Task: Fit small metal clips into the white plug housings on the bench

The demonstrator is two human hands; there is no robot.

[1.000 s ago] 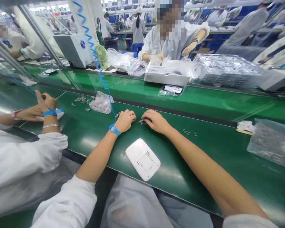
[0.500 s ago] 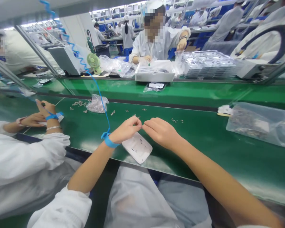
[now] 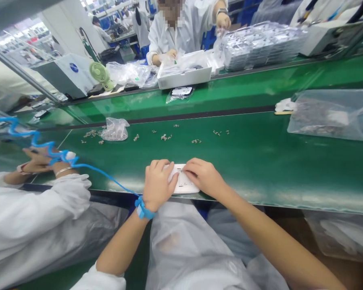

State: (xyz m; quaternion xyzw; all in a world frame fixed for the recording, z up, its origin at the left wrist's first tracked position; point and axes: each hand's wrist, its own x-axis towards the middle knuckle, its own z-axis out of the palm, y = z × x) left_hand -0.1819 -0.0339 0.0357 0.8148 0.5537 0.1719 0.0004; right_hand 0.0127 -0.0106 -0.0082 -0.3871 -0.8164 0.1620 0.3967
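- The white cover [image 3: 185, 190] lies flat on the green bench [image 3: 260, 161], between the two hands, at the near edge. It looks like light, stiff plastic, smooth enough to slide if pushed; its thin slots may be its more delicate spots.
- The left hand [image 3: 159, 183] rests on its left side, thumb apart from the fingers. The rounded outer rim seems the best hold.
- The right hand [image 3: 207, 177] has its fingertips bunched at the upper slot; I cannot tell whether they meet or pinch anything, as the view is small and soft there.
- The near edge offers little margin; toward the far side, a green strip gives room before the scattered metal parts [image 3: 166, 137] (tiny things, easily swept about by a sleeve).
- The small bag [image 3: 116, 131] sits beyond, to the left, and the blue cord [image 3: 109, 176] runs leftward from the wrist strap [image 3: 143, 209], limiting that side somewhat.
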